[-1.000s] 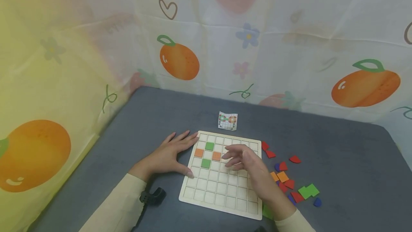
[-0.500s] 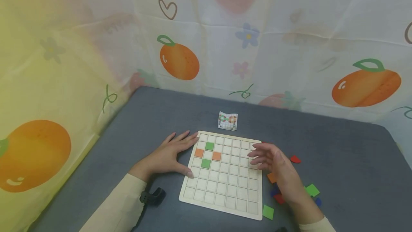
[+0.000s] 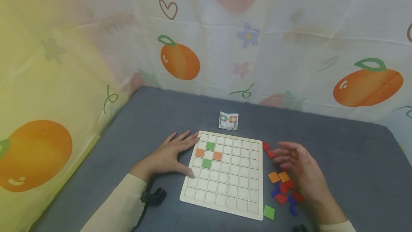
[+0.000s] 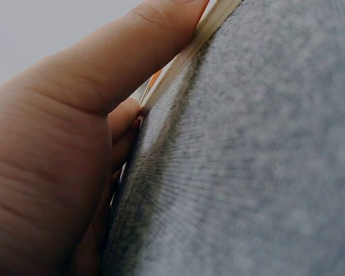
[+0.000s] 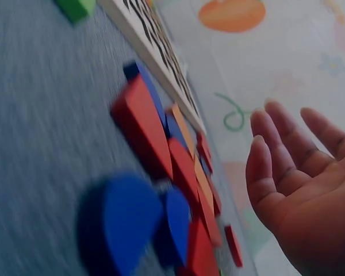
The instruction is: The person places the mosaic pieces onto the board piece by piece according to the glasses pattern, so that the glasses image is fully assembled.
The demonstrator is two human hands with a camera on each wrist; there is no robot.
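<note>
so the board point(image 3: 231, 191) is flat on the grey table point(image 3: 357, 174), and the left hand point(image 3: 165, 157) has its left edge, fingers spread, thumb and fingertips touching the rim. two green tiles point(image 3: 206, 163) and two orange tiles point(image 3: 217, 156) sit in its cells, kinda like a diamond around one bare cell. right hand point(image 3: 305, 171) hangs above the loose stuff on the right, fingers apart and a bit bent, not gripping anything. under and near it: red pieces point(image 3: 281, 199), blue pieces point(image 3: 293, 211), two loose orange squares point(image 3: 274, 177). one green square point(image 3: 269, 212) lies just beside the board's near right corner. little pattern card point(image 3: 228, 121) is just past the far edge.
</note>
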